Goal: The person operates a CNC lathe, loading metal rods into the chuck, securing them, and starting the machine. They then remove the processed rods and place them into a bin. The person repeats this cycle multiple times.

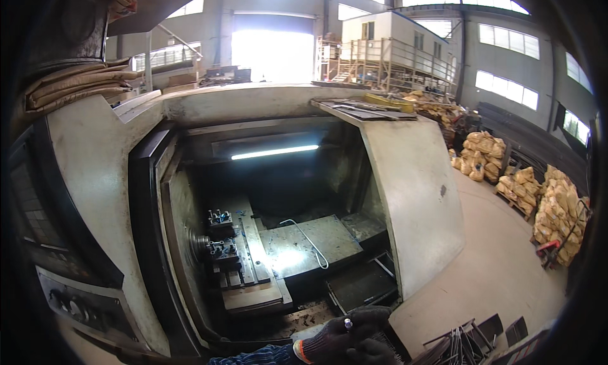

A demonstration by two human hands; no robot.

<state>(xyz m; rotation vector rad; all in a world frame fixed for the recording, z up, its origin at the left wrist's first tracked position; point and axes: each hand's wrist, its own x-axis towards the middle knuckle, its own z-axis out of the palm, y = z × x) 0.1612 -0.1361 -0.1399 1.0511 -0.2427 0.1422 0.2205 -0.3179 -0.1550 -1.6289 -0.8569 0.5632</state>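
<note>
At the bottom edge, in front of the machine's opening, my left hand (330, 341) wears a dark glove with an orange-and-white cuff. It is closed around a small shiny metal piece (348, 324), whose rounded end sticks up from the fingers. Close against it lies another dark gloved shape, my right hand (372, 351); its fingers blend into the dark and are partly cut off by the frame. Beyond both hands stands a lathe (421, 200) with its work bay uncovered. Inside are a chuck (199, 243), tool holders (223, 249) on a slide, and a bent white hose (307, 241) over a metal plate.
A control panel (66, 308) with a knob flanks the bay on the left. Metal strips (367, 109) lie on top of the machine. Scrap metal rods (457, 346) stand at lower right. Yellow sacks (557, 210) are piled on the floor beyond, near a red pallet jack (548, 251).
</note>
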